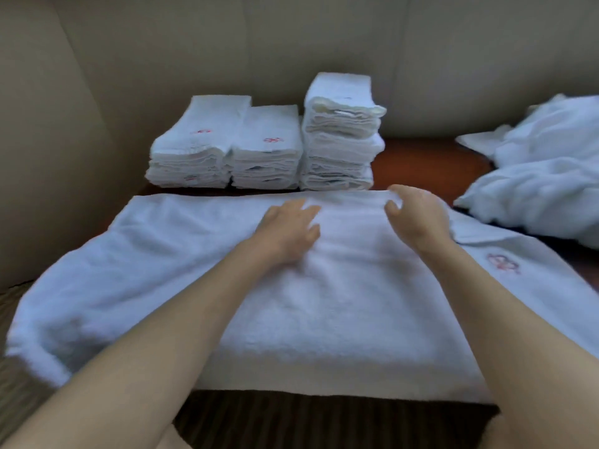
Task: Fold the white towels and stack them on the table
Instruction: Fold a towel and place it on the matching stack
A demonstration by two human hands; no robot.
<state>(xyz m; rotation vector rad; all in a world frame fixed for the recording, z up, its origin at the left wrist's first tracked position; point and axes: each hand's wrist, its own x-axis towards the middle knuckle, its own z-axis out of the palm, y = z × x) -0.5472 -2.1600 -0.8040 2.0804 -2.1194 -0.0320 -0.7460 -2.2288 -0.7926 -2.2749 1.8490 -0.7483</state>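
White towel [324, 303] spread across the near table edge, partly folded. Left hand [288, 226] lies flat on it, fingers spread; right hand [418, 215] curls its fingers over the towel's far edge, gripping it. Behind: three folded stacks [265, 147] on the brown table [431, 163], loose towels [544, 170] heaped far right.

Bare table [421, 157] strip between folded stacks [269, 147] and loose towel heap [544, 176], wall behind.

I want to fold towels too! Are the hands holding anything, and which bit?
The right hand grips the far edge of the big white terry towel spread on the table. The left hand only rests flat on it.
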